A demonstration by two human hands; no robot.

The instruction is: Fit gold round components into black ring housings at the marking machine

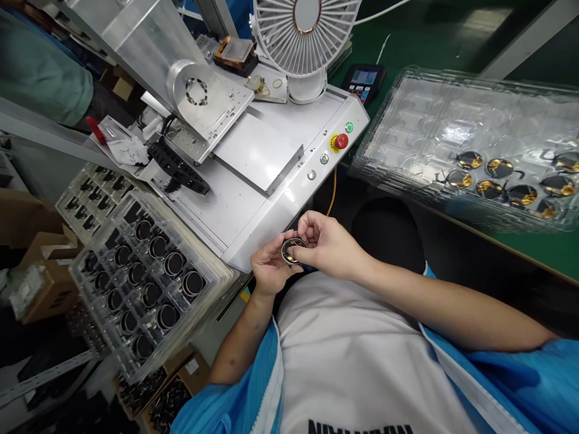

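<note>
Head view: the round part [292, 245] sits between the two hands, just in front of the person's shirt [344, 325] and near the front edge of the white machine [266, 226]; the left hand [270, 265] is grasping it by the rim, its face tilted up; the right hand [332, 244] has bent fingers near the upper rim and its thumb laid over the face, though whether it pinches anything there I cannot tell. To handle this well, I would let the left hand carry the part by its rim alone, steady and without squeezing; the right thumb should press lightly and evenly, since the gold-coloured inner area looks delicate; a flatter tilt would show the face better, as the thumb covers much of it; working over the machine's flat top, rather than before the body, would probably make a slip less costly.
</note>
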